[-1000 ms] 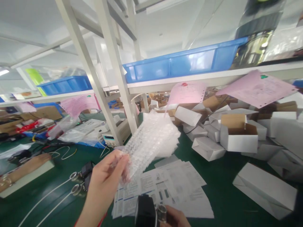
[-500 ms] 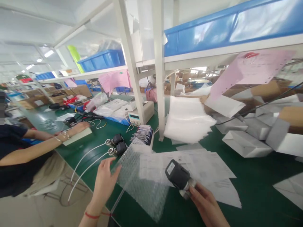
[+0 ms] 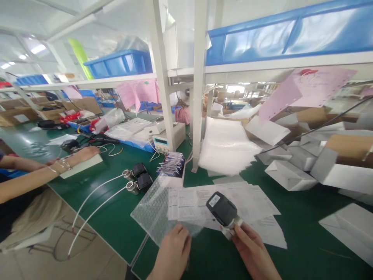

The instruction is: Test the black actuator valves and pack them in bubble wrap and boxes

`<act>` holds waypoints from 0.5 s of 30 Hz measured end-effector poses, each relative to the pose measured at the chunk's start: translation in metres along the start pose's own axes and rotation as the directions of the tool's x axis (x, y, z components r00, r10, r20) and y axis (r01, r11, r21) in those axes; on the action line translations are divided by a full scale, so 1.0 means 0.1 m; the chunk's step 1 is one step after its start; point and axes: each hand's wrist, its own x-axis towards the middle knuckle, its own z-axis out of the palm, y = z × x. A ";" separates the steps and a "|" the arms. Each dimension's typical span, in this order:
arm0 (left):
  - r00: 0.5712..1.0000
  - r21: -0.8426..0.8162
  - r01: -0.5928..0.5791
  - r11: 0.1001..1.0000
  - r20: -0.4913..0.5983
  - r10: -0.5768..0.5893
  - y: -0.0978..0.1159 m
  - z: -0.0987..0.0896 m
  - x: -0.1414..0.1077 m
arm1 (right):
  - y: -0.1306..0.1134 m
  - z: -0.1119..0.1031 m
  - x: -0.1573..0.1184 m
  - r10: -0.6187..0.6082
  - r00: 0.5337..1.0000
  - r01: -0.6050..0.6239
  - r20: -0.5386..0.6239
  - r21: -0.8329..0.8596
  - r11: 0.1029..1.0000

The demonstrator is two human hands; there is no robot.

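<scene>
In my right hand (image 3: 255, 249) is a motorised valve with a black housing (image 3: 222, 209), gripped by its metal valve body. It is tilted above the printed sheets (image 3: 192, 202), its white label facing up. My left hand (image 3: 174, 249) is closed at the near edge of a clear bubble wrap sheet (image 3: 151, 204), fingers curled on the plastic. The exact pinch is partly hidden. Two similar motorised valves (image 3: 144, 181) lie to the left, their white cables (image 3: 97, 210) hanging over the bench edge. A box of thin booklets (image 3: 171, 165) stands behind the bubble wrap.
A stack of white foam sheets (image 3: 227, 146) lies beside the shelf post (image 3: 199, 97). Folded white cartons (image 3: 291, 175) crowd the right. A bench instrument (image 3: 164, 142) stands behind. A co-worker's arm (image 3: 67, 163) reaches in at left. Blue bins (image 3: 119, 64) line the shelf.
My left hand has moved right and down from beside the cabled valves, and its fingers have closed at the bubble wrap. My right hand still holds the valve. The view has shifted slightly.
</scene>
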 end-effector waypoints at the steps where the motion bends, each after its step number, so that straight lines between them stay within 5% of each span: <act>1: 1.000 -0.058 0.003 0.998 0.001 -0.003 -0.02 -0.01 -0.02 | 0.00 0.00 0.01 -0.003 1.000 0.003 0.003 -0.012 1.000; 8: 0.998 -0.225 0.045 0.973 -0.023 -0.052 -0.13 0.06 -0.09 | -0.07 0.12 -0.10 -0.090 0.988 0.127 0.125 -0.335 0.934; 11: 0.991 -0.341 0.065 0.938 -0.092 -0.102 -0.14 0.02 -0.10 | -0.14 0.27 -0.22 -0.256 0.934 0.355 0.249 -0.568 0.742; 15: 0.912 -0.367 -0.108 0.924 -0.407 -0.055 -0.11 -0.16 -0.17 | -0.23 0.48 -0.33 -0.402 0.756 0.653 0.517 -0.633 0.415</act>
